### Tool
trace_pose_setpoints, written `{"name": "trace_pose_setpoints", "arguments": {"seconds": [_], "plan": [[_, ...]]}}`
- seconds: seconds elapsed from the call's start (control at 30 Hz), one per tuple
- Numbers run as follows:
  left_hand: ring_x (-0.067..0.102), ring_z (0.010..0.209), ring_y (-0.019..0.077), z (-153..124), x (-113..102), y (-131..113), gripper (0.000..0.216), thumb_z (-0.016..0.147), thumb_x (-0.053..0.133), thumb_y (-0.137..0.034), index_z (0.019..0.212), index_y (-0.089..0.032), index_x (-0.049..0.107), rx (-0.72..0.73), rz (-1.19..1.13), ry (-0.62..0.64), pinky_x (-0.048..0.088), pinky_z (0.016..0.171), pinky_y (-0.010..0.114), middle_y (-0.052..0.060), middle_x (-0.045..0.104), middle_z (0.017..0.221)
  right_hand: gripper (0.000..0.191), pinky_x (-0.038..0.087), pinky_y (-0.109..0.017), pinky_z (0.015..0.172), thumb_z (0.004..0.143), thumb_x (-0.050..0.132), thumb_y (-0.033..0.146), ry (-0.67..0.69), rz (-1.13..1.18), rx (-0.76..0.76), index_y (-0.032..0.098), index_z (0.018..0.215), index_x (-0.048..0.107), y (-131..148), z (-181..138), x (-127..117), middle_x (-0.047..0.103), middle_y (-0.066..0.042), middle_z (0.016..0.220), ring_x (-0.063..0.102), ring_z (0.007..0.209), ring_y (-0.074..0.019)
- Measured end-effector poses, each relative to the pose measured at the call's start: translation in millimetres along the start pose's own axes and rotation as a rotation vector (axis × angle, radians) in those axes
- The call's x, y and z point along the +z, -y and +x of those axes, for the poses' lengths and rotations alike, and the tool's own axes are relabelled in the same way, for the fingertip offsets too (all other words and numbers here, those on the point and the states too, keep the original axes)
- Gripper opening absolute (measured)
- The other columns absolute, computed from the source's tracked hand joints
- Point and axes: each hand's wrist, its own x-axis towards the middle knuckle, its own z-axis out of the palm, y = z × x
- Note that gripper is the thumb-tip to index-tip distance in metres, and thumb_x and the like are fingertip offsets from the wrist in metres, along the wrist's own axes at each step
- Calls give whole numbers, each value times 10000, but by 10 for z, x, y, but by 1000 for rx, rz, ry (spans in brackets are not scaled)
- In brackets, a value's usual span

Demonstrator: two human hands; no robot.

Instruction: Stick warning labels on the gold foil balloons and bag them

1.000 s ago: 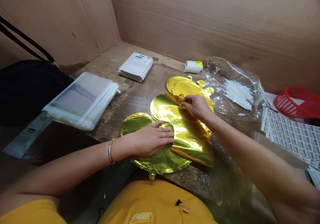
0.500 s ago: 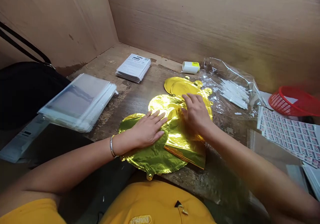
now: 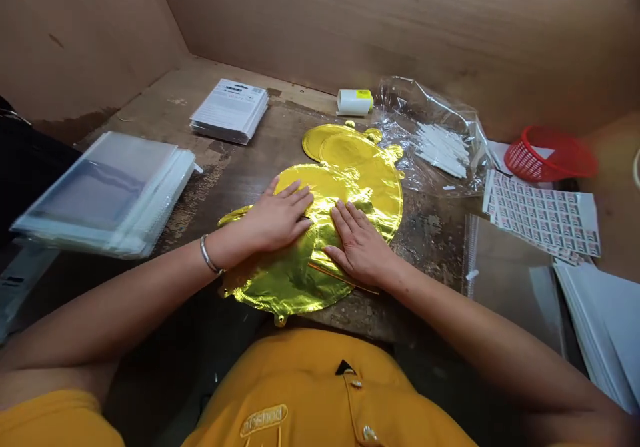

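Gold foil balloon point(image 3: 295, 280) lies under left hand point(image 3: 277, 217) and right hand point(image 3: 361, 247)

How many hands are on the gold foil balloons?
2. Left hand flat on the gold foil balloons, at left; right hand flat beside it, at right. No others seen.

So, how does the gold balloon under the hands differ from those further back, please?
The near balloon is creased, pressed under the left hand and right hand; the far balloons lie untouched, smoother. The near balloon reaches the table edge; the far balloons adjoin the clear bag. Both are flat gold foil.
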Motion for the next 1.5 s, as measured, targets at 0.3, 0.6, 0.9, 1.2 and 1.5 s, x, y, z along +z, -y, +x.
{"name": "trace_pose_setpoints", "arguments": {"seconds": [0.3, 0.6, 0.9, 1.2, 1.5], "plan": [[482, 1304, 207, -467, 104, -582, 397, 970, 367, -269, 1304, -141, 541, 454, -54, -91, 228, 1166, 393, 103, 549, 1388, 743, 139, -480, 1189, 924, 417, 444, 16, 22, 4, -6, 1485, 231, -12, -14, 39, 143, -202, 1576, 101, 1464, -341], [318, 1413, 284, -733, 370, -646, 544, 975, 366, -451, 1436, -162, 395, 388, -69, 20, 201, 1165, 448, 146, 352, 1522, 644, 85, -504, 1197, 941, 420, 367, -76, 17, -91, 76, 1494, 262, 224, -392, -152, 149, -145, 1580, 51, 1478, -275], [324, 1411, 276, -733, 358, -668, 502, 973, 381, -445, 1402, -194, 457, 369, -90, 6, 216, 1164, 439, 117, 384, 1511, 672, 255, -634, 1123, 914, 473, 319, -134, -82, 116, 146, 1517, 230, 234, -1635, -291, 275, -160, 1527, 254, 1427, -345], [366, 1387, 283, -745, 296, -685, 519, 963, 409, -434, 1410, -170, 431, 393, -99, -14, 197, 1158, 496, 154, 392, 1500, 450, 372, -429, 1133, 961, 342, 179, -172, 56, -67, 31, 1353, 504, 386, -498, -32, 420, -168, 1464, 332, 1402, -272], [605, 1091, 340, 196, -199, 386, 533, 851, 549, -350, 1293, -58, 485, -525, -311, -111, 474, 904, 453, 242, 613, 1202, 431, 407, -451, 1109, 967, 372, 206, -202, 77, -56, 116, 1364, 516, 293, -520, 140, 461, -138, 1439, 384, 1373, -265]]}}
